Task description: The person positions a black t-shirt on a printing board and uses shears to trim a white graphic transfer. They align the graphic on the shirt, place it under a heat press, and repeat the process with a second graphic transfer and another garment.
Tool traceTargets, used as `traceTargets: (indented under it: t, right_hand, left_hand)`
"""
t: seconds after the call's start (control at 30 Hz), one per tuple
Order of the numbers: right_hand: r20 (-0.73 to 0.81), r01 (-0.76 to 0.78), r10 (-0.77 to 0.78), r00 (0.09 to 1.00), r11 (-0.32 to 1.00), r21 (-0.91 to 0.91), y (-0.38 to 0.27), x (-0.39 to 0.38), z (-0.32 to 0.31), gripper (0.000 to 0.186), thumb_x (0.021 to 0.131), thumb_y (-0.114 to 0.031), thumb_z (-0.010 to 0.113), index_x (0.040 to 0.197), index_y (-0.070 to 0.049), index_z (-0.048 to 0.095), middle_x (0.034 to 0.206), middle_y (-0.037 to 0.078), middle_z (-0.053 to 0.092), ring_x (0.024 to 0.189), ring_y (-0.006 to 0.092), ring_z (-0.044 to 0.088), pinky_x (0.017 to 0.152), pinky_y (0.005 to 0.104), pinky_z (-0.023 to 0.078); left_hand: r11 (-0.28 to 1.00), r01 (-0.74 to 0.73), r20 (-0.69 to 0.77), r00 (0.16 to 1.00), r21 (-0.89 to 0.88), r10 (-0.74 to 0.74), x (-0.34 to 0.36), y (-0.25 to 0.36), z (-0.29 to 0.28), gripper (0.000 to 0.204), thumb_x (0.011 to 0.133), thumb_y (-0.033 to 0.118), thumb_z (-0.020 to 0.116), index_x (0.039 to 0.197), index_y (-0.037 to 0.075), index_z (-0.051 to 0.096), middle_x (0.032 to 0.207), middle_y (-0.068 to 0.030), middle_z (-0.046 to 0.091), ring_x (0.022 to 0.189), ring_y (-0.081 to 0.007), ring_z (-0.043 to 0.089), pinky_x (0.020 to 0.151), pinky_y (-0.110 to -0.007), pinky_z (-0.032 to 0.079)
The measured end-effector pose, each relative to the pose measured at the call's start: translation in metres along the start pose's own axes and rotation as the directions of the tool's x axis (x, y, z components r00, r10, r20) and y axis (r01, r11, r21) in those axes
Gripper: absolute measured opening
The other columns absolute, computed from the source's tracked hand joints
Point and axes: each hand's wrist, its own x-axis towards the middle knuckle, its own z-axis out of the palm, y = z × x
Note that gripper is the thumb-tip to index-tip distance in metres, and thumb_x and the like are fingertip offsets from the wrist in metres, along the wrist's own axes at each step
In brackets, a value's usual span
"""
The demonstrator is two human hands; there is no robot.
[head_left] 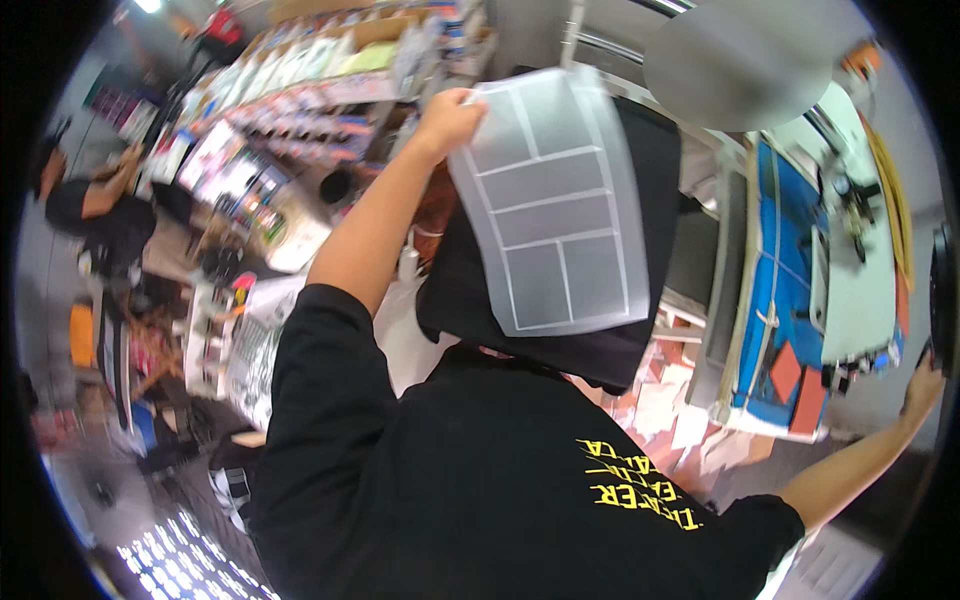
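I see the translucent plastic sheet, ruled into rectangular panels, raised at centre against a black garment. My left hand pinches its upper left corner. The sheet looks thin and floppy, so I judge a one-corner grip could let it sag or slip. My right hand reaches far right towards a dark handle; whether its fingers are closed I cannot tell.

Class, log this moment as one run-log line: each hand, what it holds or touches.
left hand: holds sheet over black cloth | right hand: on dark machine edge, grip unclear
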Motion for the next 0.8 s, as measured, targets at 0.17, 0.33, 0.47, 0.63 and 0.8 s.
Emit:
traceTargets:
  t: [0.17, 0.33, 0.47, 0.63, 0.8]
  right_hand:
    - [0.041, 0.073, -0.128, 0.991, 0.768, 0.636, -0.178, -0.207, -0.031, 0.030, 0.102, -0.004, 0.041, 0.130, -0.002, 0.050, 0.126, 0.014, 0.058, 0.111, 0.0209, 0.059, 0.098, 0.0325, 0.044]
    - [0.769, -0.700, -0.027, 0.638, 0.395, 0.595, -0.258, -0.375, 0.089, 0.043, 0.093, -0.006, 0.054, 0.135, -0.011, 0.049, 0.108, 0.009, 0.061, 0.088, 0.0160, 0.064, 0.071, 0.0279, 0.048]
    - [0.897, -0.913, -0.178, 0.404, -0.012, 0.409, -0.313, -0.474, 0.147, 0.052, 0.095, -0.018, 0.065, 0.142, -0.006, 0.045, 0.097, 0.008, 0.061, 0.086, 0.0167, 0.064, 0.082, 0.0348, 0.057]
    - [0.961, -0.969, -0.122, 0.249, -0.018, 0.248, -0.358, -0.482, 0.160, 0.051, 0.096, -0.020, 0.065, 0.141, -0.002, 0.047, 0.095, 0.005, 0.060, 0.081, 0.0139, 0.063, 0.070, 0.0295, 0.057]
    - [0.967, -0.967, -0.017, 0.255, -0.009, 0.255, -0.383, -0.470, 0.165, 0.051, 0.097, -0.019, 0.062, 0.142, 0.000, 0.044, 0.092, 0.004, 0.060, 0.073, 0.0115, 0.063, 0.060, 0.0267, 0.056]
  left_hand:
    - [0.552, -0.724, 0.264, 0.676, 0.414, 0.688, -0.046, -0.009, 0.088, 0.046, 0.084, 0.033, 0.069, 0.122, 0.008, 0.063, 0.137, -0.0142, 0.050, 0.134, -0.0354, 0.040, 0.111, -0.059, 0.027]
    - [0.543, -0.791, 0.624, 0.581, 0.282, 0.522, -0.093, -0.029, 0.121, 0.060, 0.090, 0.038, 0.062, 0.142, 0.011, 0.047, 0.151, -0.0109, 0.040, 0.145, -0.0353, 0.026, 0.115, -0.066, 0.013]
    - [0.660, -0.508, 0.335, 0.861, 0.554, 0.383, -0.082, -0.028, 0.164, 0.060, 0.095, 0.042, 0.054, 0.145, 0.009, 0.043, 0.155, -0.0121, 0.035, 0.146, -0.0357, 0.025, 0.114, -0.068, 0.012]
    - [0.677, -0.420, 0.262, 0.907, 0.605, 0.329, -0.121, -0.003, 0.199, 0.060, 0.096, 0.042, 0.051, 0.146, 0.008, 0.042, 0.156, -0.0145, 0.033, 0.146, -0.0370, 0.023, 0.113, -0.068, 0.011]
    - [0.666, -0.491, 0.318, 0.871, 0.561, 0.375, -0.152, -0.005, 0.189, 0.061, 0.095, 0.040, 0.052, 0.145, 0.007, 0.042, 0.155, -0.0149, 0.034, 0.146, -0.0378, 0.023, 0.113, -0.069, 0.010]
